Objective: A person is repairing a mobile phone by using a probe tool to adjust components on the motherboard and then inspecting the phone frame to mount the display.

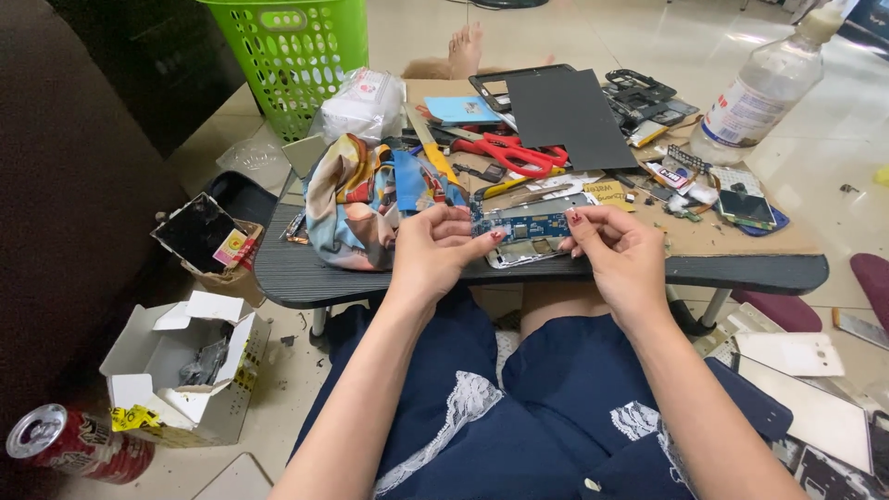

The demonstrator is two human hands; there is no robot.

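Two hands share one small blue circuit board point(523, 225), which we hold just above the near edge of the low dark bench point(306, 273). Our left hand point(433, 252) is closed on the board's left end, thumb and fingertips pinching it; our right hand point(620, 252) pinches the right end the same way. Just under the board a silvery metal frame point(519, 256) lies on the bench. Left of the board, touching our left hand, sits a crumpled colourful cloth point(356, 199). Beyond the board lie red-handled scissors point(511, 156), and past them a flat dark panel point(567, 118). Right of the board, scattered small parts cover a brown board, with a small phone screen point(746, 207) among them, and a clear plastic bottle point(764, 91) stands farther beyond. Well to the board's left a green basket point(292, 51) stands on the floor, and nearer us an open white carton point(185, 366) and a red can point(69, 444) lie there.
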